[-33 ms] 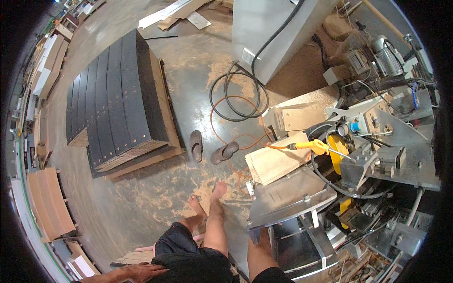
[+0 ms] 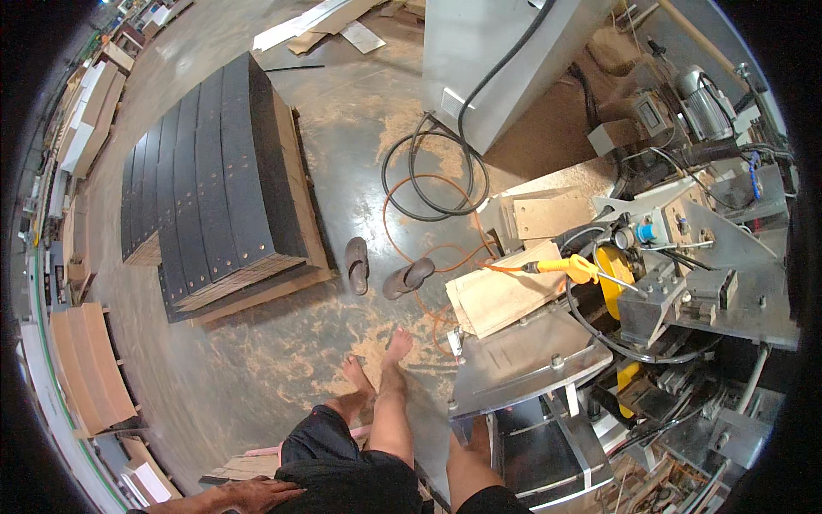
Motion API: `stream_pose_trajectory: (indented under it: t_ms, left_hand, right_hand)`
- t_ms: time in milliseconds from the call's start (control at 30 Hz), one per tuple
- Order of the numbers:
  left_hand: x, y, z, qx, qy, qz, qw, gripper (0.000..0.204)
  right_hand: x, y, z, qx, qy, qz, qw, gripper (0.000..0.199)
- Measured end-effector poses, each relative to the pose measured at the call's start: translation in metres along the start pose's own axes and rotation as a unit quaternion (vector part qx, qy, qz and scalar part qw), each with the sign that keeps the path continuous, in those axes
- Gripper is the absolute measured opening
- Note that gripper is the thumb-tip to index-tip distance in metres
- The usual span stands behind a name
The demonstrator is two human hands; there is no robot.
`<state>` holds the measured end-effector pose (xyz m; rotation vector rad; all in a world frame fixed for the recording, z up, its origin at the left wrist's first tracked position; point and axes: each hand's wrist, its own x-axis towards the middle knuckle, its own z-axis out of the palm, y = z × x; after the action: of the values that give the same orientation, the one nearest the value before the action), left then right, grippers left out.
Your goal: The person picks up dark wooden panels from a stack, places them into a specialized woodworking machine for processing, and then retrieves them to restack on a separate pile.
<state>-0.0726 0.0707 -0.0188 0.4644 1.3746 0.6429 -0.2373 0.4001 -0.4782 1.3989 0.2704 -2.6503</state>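
Observation:
My left hand (image 2: 259, 494) lies against the black cloth of my shorts, its fingers stretched out and flat, with nothing in them. On the other side, my right hand (image 2: 477, 439) reaches to the near edge of a metal machine table (image 2: 527, 358). The table's edge hides its fingers, so I cannot make out whether it holds anything. Thin wooden boards (image 2: 505, 291) lie stacked at the table's far side. Across them rests a yellow air blow gun (image 2: 575, 268) with a long metal nozzle and an orange hose; neither hand touches it.
Stacked black panels (image 2: 210, 171) stand on a pallet to the left. Two brown flip-flops (image 2: 357, 264) lie on the sawdust-strewn floor beyond my bare feet. A coiled black hose (image 2: 396, 158) lies ahead. Machine parts and a motor (image 2: 704, 101) fill the right; brown boards (image 2: 92, 368) sit far left.

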Motion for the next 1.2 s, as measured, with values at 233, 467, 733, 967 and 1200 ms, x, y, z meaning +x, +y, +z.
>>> stream_pose_trajectory:
  t_ms: [233,467,733,967,1200]
  left_hand:
    - [0.005,-0.018,0.004,-0.021,0.014,-0.006,1.000,0.090]
    - [-0.010,-0.043,0.002,0.018,0.028,0.011,0.999,0.096]
    - [-0.039,-0.078,0.027,0.108,0.053,-0.002,0.993,0.109]
    - [-0.085,-0.088,0.040,0.160,0.154,0.025,0.975,0.089]
    - [-0.115,-0.138,0.094,0.104,0.283,0.054,0.952,0.100]
  right_hand:
    - [-0.004,0.037,0.035,0.031,0.008,-0.015,0.999,0.099]
    - [-0.029,-0.064,-0.039,0.194,0.035,-0.207,0.958,0.091]
    - [-0.114,-0.154,-0.050,0.338,0.048,-0.388,0.856,0.083]
    - [-0.188,-0.149,-0.023,0.387,-0.049,-0.449,0.804,0.077]
    - [-0.317,-0.079,0.096,0.337,-0.063,-0.488,0.803,0.071]
